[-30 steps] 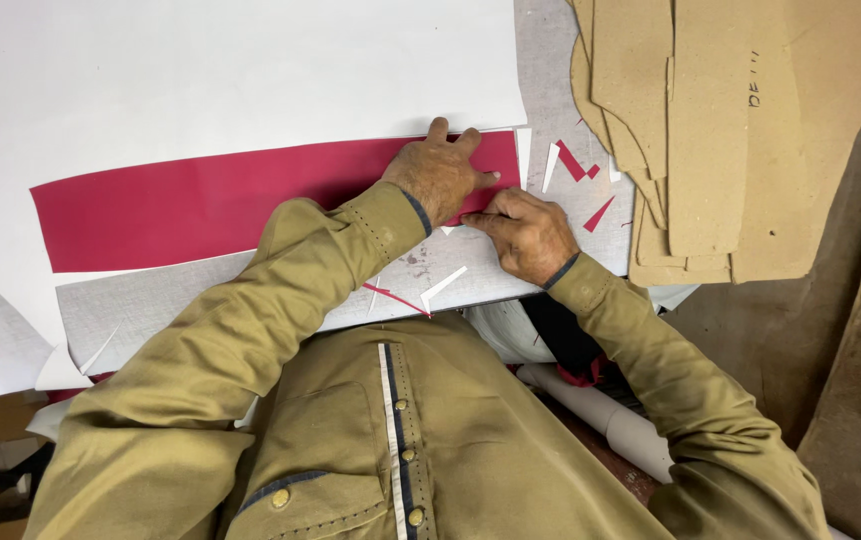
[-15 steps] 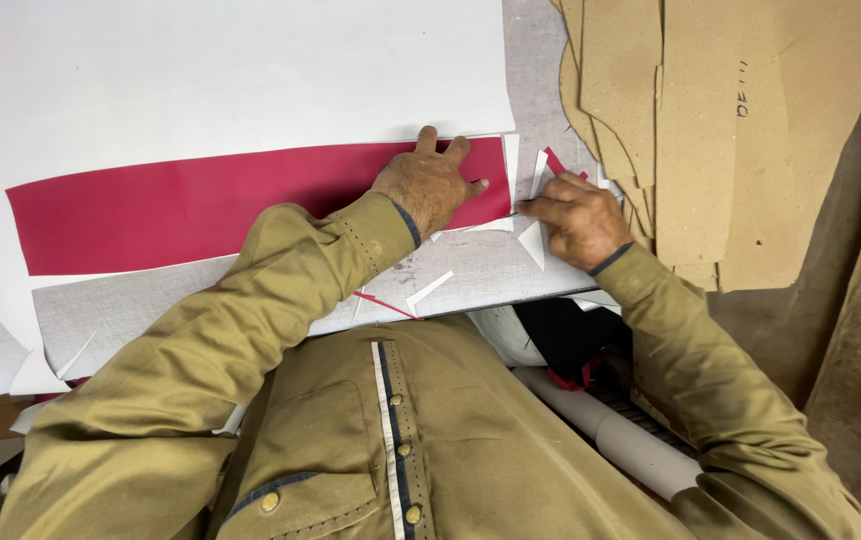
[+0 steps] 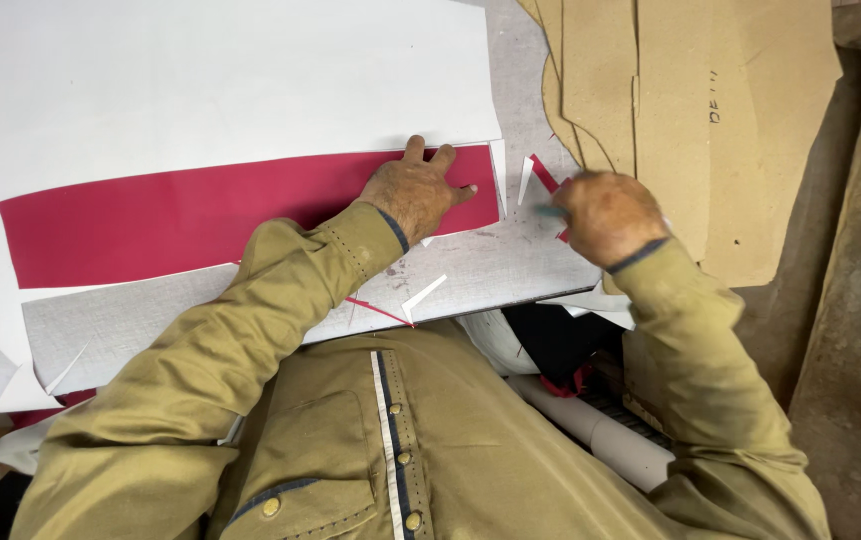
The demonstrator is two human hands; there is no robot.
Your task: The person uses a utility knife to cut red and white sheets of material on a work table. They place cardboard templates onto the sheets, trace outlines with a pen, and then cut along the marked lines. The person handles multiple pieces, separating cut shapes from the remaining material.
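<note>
Grey and speckled, the desk (image 3: 510, 262) fills the middle of our view, and its near edge runs just in front of our chest. One big white sheet (image 3: 220, 80) covers the far left part. One long red strip (image 3: 190, 215) lies on it, and its long side runs left to right. Its right end stops near the white sheet's right edge.

Our left hand (image 3: 412, 190) lies flat on the right end of the red strip, fingers spread and pointing away from us. It presses down and grips nothing.

Our right hand (image 3: 605, 215) is curled into a loose fist just right of the strip's end. A thin dark tool (image 3: 550, 211) sticks out of it toward the left. It is blurred, so we cannot tell what kind of tool it is.

Small scraps lie around. We count two white slivers (image 3: 422, 294) and a few thin red slivers (image 3: 542, 172) near our hands.

Brown card patterns (image 3: 710, 120) are stacked at the far right, and they overlap so we cannot count them. Bare desk shows between our two hands. One white roll (image 3: 600, 435) lies below the desk's near edge, beside our right sleeve.
</note>
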